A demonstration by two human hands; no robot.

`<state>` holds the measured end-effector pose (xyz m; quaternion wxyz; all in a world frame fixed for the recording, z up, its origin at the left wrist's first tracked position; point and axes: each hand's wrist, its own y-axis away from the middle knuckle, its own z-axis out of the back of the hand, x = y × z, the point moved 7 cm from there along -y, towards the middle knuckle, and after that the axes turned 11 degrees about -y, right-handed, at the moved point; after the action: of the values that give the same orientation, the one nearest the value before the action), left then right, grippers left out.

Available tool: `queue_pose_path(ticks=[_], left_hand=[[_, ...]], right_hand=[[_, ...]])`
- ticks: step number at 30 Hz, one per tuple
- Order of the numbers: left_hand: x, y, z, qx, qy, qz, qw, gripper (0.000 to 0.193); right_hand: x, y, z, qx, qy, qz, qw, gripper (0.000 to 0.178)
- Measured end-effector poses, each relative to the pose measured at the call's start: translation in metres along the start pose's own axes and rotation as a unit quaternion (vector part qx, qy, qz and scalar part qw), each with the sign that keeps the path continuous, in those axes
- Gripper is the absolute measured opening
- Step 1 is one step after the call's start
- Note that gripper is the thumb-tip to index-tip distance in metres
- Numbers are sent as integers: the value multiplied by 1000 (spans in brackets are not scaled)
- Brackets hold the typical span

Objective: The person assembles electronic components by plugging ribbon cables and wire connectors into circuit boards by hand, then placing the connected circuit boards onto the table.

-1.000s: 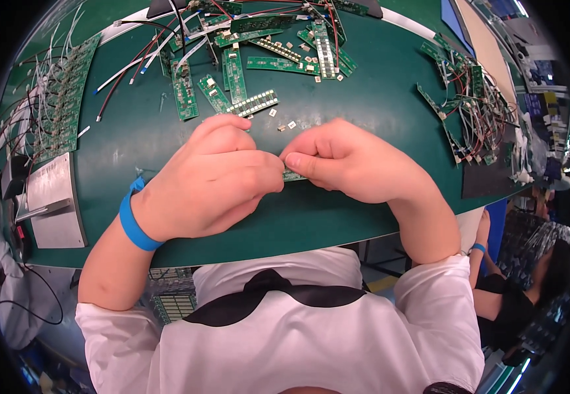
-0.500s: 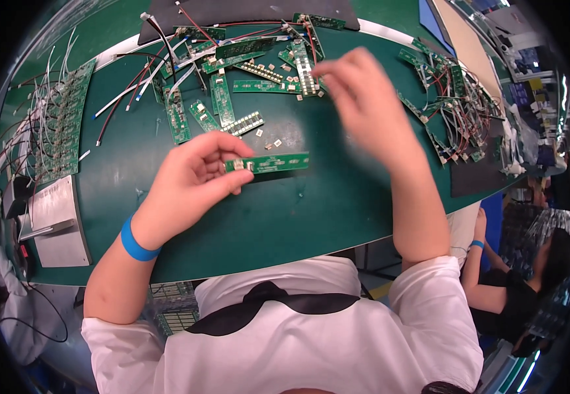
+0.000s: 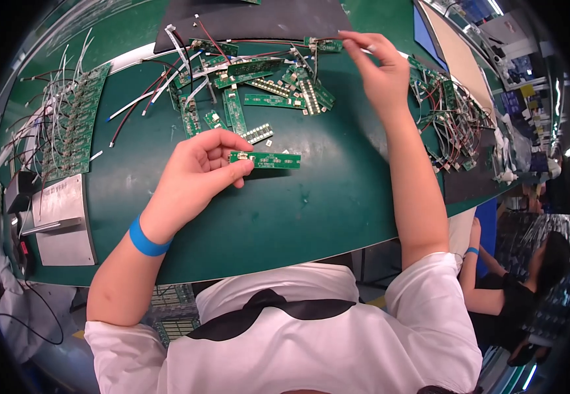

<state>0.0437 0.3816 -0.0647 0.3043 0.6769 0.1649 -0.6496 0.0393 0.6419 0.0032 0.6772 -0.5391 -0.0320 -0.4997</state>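
Observation:
My left hand [image 3: 204,164] is closed on a narrow green circuit board [image 3: 278,160], its thumb over the end with pale connectors. The strip lies level above the table, pointing right. Farther off, my right hand [image 3: 387,69] is raised with thumb and index finger pinched together. A thin dark wire [image 3: 329,39] runs to its fingertips from beside a small board [image 3: 327,46] at the back of the pile. In front of the left hand lies a heap of loose board strips [image 3: 270,100], some with rows of pale squares, among red, black and white wires.
A row of wired boards [image 3: 78,125] stands at the left, behind a metal plate with a bar [image 3: 66,226]. Another tangle of wired boards [image 3: 456,125] is at the right. A black mat [image 3: 252,26] lies at the back. A person [image 3: 495,282] sits at the right.
My right hand has moved away from the heap, farther back and slightly right, with a wire now at its fingertips. The left hand still holds its board, now with its face turned more up.

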Motion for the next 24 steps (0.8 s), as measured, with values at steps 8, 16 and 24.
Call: queue_pose_path(ticks=[8,16,24], left_hand=[[0,0,1,-21,-2,-7,1000,20],[0,0,8,-57,-9,-14,998,21],[0,1,12,-93,-5,-37,995,22]], right_hand=[[31,3,50,-258,-125,-6,958,20],[58,9,69,-227,-197,-46,953,19],[88,27,41,-117,-265,-112,950,14]])
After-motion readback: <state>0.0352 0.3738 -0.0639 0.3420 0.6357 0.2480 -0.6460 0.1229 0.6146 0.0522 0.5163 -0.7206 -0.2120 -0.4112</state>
